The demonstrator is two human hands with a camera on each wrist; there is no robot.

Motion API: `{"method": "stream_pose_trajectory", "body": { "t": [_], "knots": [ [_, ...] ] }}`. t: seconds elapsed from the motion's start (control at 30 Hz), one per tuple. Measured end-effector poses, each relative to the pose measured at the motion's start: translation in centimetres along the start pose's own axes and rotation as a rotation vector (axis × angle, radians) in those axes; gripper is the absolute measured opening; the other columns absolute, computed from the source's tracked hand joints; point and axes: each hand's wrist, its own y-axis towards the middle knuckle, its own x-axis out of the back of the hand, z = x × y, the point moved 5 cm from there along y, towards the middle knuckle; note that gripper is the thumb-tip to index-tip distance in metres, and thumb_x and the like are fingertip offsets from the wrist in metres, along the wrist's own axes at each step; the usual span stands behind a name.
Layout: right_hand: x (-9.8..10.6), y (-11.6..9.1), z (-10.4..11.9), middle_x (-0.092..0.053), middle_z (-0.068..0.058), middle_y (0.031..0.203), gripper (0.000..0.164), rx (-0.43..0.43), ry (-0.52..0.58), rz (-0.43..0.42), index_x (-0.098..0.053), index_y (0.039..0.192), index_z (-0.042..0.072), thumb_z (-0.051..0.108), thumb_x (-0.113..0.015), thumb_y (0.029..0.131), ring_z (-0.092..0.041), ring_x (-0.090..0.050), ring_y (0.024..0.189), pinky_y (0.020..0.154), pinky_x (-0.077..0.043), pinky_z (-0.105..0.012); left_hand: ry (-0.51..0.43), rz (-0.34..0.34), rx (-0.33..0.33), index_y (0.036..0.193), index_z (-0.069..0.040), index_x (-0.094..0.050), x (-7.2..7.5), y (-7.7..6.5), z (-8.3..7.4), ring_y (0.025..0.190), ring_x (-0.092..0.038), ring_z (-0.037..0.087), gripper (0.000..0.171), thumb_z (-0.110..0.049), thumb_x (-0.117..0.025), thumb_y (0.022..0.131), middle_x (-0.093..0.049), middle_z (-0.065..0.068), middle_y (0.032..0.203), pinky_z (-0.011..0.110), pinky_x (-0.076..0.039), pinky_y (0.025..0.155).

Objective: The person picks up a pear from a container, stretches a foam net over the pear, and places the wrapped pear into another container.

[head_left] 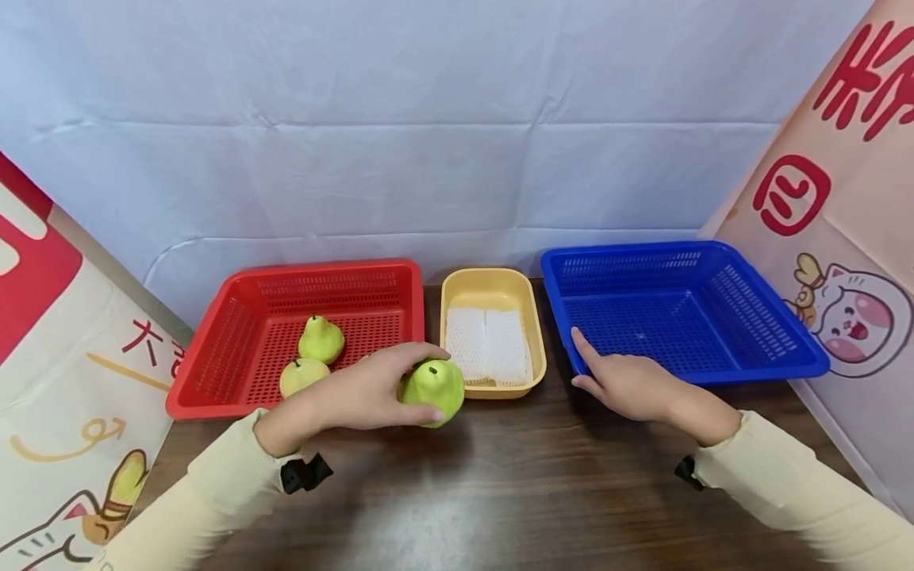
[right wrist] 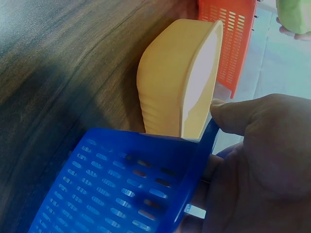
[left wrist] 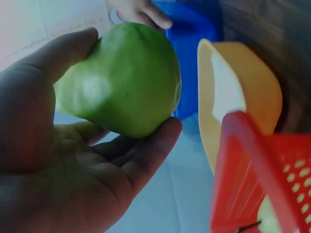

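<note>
My left hand [head_left: 378, 388] grips a green pear [head_left: 434, 388] between thumb and fingers, in front of the red and yellow containers. In the left wrist view the pear [left wrist: 126, 80] lies on its side, raised above the yellow tray's rim. My right hand [head_left: 635, 385] holds the near left corner of the blue basket [head_left: 750, 373]. The right wrist view shows the thumb at the rim and the other fingers partly hidden behind the basket's wall [right wrist: 116, 189]. Two more fruits, a green pear [head_left: 321, 339] and a paler yellow-green one [head_left: 303, 374], sit in the red basket [head_left: 417, 309].
White foam netting [head_left: 489, 345] lies in a small yellow tray [head_left: 537, 357] between the two baskets. All three containers stand on a dark wooden table [head_left: 500, 492]. A pale cloth [head_left: 400, 174] hangs behind, and printed panels [head_left: 857, 262] rise at both sides.
</note>
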Motion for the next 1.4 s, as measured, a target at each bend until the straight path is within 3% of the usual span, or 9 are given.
{"method": "stream_pose_trajectory", "body": {
  "t": [0.47, 0.77, 1.0, 1.4],
  "knots": [
    [0.1, 0.1, -0.1, -0.047, 0.005, 0.058, 0.075, -0.002, 0.006, 0.013, -0.011, 0.159, -0.007, 0.032, -0.051, 0.108, -0.009, -0.047, 0.05, 0.047, -0.039, -0.03, -0.071, 0.021, -0.066, 0.137, -0.012, -0.055, -4.5, 0.1, -0.1, 0.112, -0.057, 0.011, 0.06, -0.031, -0.082, 0.086, -0.06, -0.002, 0.125, 0.032, -0.05, 0.097],
    [0.0, -0.2, 0.0, -0.047, 0.006, 0.059, 0.075, 0.006, 0.014, 0.0, -0.012, 0.158, -0.009, 0.031, -0.051, 0.108, -0.008, -0.047, 0.051, 0.048, -0.039, -0.029, -0.065, 0.045, -0.058, 0.142, -0.013, -0.054, -7.1, 1.0, 0.2, 0.117, -0.056, 0.011, 0.066, -0.034, -0.082, 0.086, -0.059, 0.0, 0.132, 0.031, -0.048, 0.1],
    [-0.1, -0.2, 0.0, -0.048, 0.006, 0.059, 0.075, 0.003, 0.017, -0.004, -0.013, 0.158, -0.009, 0.031, -0.051, 0.108, -0.008, -0.048, 0.052, 0.049, -0.041, -0.03, -0.11, 0.055, -0.061, 0.14, -0.012, -0.054, -9.3, 1.9, 1.5, 0.118, -0.055, 0.009, 0.064, -0.033, -0.082, 0.086, -0.059, 0.0, 0.133, 0.029, -0.046, 0.103],
    [-0.2, 0.1, -0.2, -0.048, 0.005, 0.06, 0.075, -0.007, 0.007, -0.004, -0.013, 0.158, -0.008, 0.031, -0.051, 0.108, -0.009, -0.049, 0.054, 0.05, -0.044, -0.032, -0.073, 0.042, -0.066, 0.141, -0.005, -0.053, -12.0, 2.9, 3.2, 0.128, -0.052, 0.017, 0.066, -0.032, -0.081, 0.087, -0.058, 0.006, 0.137, 0.033, -0.042, 0.11]
  ]
}}
